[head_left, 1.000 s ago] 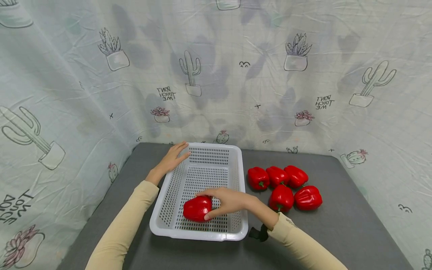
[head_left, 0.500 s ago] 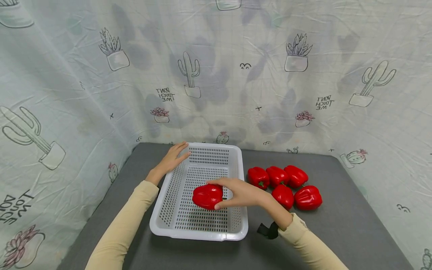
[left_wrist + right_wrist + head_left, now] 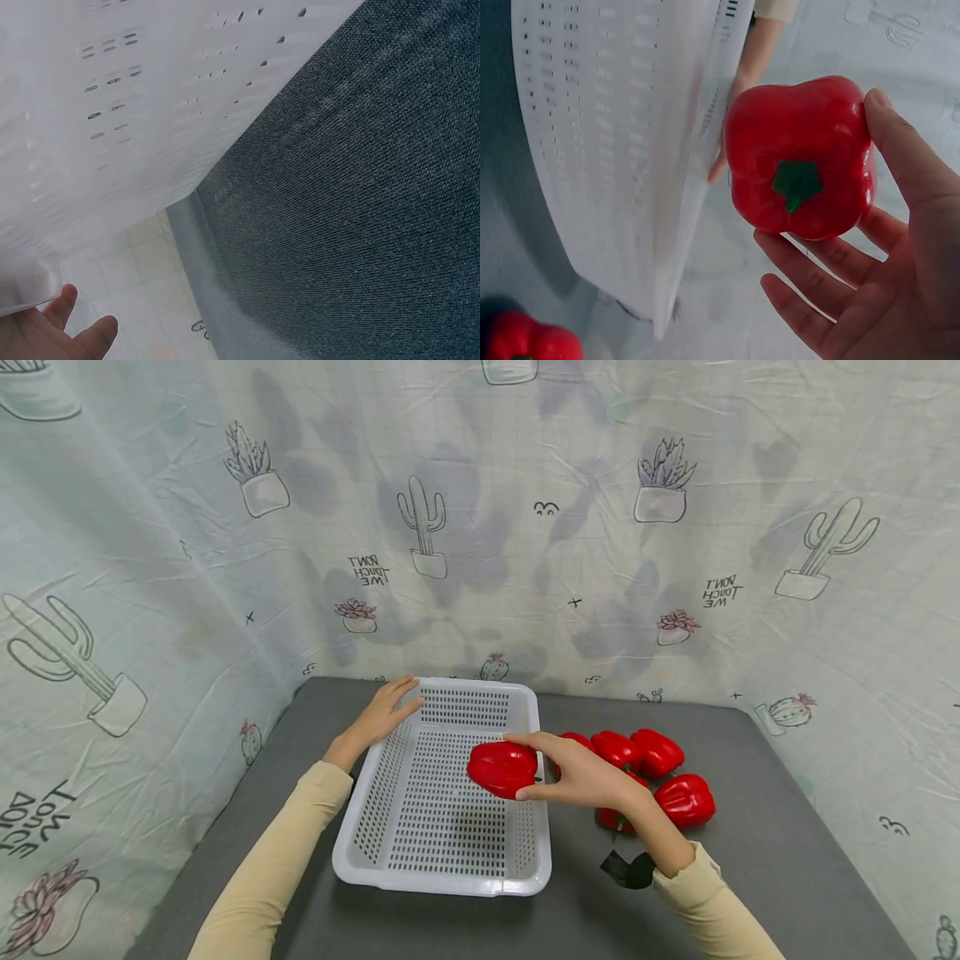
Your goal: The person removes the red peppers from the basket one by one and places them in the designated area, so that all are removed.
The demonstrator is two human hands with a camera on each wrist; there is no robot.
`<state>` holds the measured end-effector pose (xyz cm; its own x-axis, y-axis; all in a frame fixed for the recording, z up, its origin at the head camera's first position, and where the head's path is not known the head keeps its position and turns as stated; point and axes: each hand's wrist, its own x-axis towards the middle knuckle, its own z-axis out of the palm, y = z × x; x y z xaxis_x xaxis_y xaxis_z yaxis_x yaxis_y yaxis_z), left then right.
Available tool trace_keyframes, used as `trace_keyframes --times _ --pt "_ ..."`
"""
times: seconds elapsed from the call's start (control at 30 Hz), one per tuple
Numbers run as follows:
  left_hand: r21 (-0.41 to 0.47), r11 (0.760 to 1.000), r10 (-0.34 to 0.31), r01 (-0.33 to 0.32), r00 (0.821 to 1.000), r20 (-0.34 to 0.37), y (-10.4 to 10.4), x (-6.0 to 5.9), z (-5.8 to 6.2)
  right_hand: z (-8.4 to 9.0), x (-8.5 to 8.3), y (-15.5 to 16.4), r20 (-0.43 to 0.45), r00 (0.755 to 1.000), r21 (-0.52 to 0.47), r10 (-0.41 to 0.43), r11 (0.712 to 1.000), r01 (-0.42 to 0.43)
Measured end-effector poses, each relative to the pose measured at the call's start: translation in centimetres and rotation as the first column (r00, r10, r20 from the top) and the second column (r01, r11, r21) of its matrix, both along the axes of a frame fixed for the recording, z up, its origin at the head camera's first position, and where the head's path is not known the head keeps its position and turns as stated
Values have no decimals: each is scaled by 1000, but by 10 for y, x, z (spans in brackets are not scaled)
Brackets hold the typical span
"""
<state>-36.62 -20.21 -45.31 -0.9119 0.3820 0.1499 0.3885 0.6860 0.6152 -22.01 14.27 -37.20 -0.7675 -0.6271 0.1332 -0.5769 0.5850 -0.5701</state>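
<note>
In the head view my right hand (image 3: 581, 772) pinches a red bell pepper (image 3: 502, 768) between thumb and fingers. The pepper hangs over the right side of a white perforated plastic basket (image 3: 442, 885). Its green stem (image 3: 796, 182) faces my palm in the right wrist view, with the thumb on one side and fingertips on the other. My left hand (image 3: 382, 714) rests on the basket's left rim near the far corner, fingers and thumb extended. Only some of its fingertips (image 3: 97, 337) show past the rim in the left wrist view.
Several red bell peppers (image 3: 684, 800) lie grouped on the grey table right of the basket, some partly hidden behind my right hand. A black strap (image 3: 628, 870) hangs at my right wrist. A cactus-print cloth (image 3: 525, 568) stands behind the table.
My right hand has lifted the bell pepper from the near part of the basket and carried it right and away from me, to the right rim. The left hand and basket have stayed put.
</note>
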Motion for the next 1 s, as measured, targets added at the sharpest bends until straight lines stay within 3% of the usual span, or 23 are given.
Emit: trace_keyframes --times 0.37,0.73,1.0 --pt "16 1000 0 1 1000 -14 0 2 -3 -7 13 33 -96 986 -6 -136 991 136" --pt "15 1000 -7 7 1000 -28 0 3 -5 -17 23 62 -167 968 -35 -188 982 185" --pt "22 1000 -13 13 1000 -25 0 4 -4 -27 30 77 -117 955 -8 -273 962 274"
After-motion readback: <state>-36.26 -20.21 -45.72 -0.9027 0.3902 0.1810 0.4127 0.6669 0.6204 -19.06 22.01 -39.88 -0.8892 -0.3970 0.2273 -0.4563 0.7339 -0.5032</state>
